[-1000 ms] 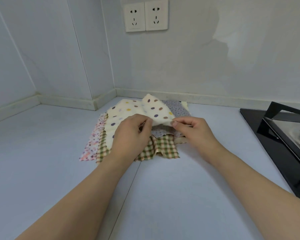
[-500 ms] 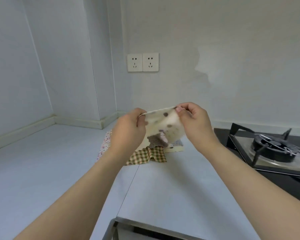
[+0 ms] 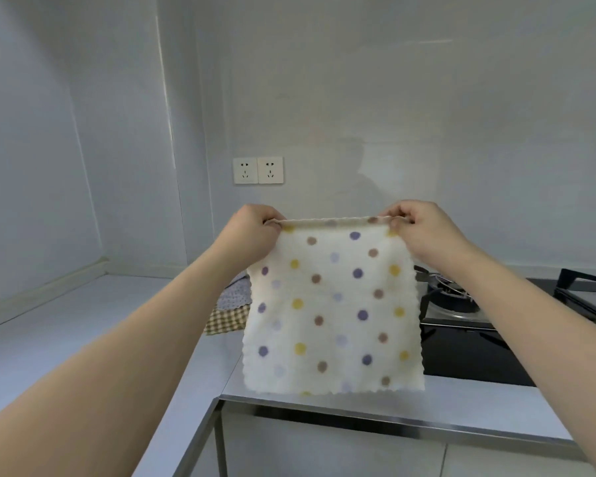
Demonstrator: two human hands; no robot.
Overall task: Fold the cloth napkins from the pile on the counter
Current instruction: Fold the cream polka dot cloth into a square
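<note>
left hand (image 3: 252,232) pinches polka-dot napkin (image 3: 332,311) top-left corner | right hand (image 3: 417,228) pinches top-right corner | napkin hangs flat above counter (image 3: 83,325) | pile (image 3: 229,309) behind, left

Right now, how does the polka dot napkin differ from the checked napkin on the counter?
The polka dot napkin hangs spread out in the air, pinched at its top corners by the left hand and right hand; the checked napkin lies on the counter, mostly hidden. One is cream with coloured dots, the other brown-checked. Both are unfolded.
</note>
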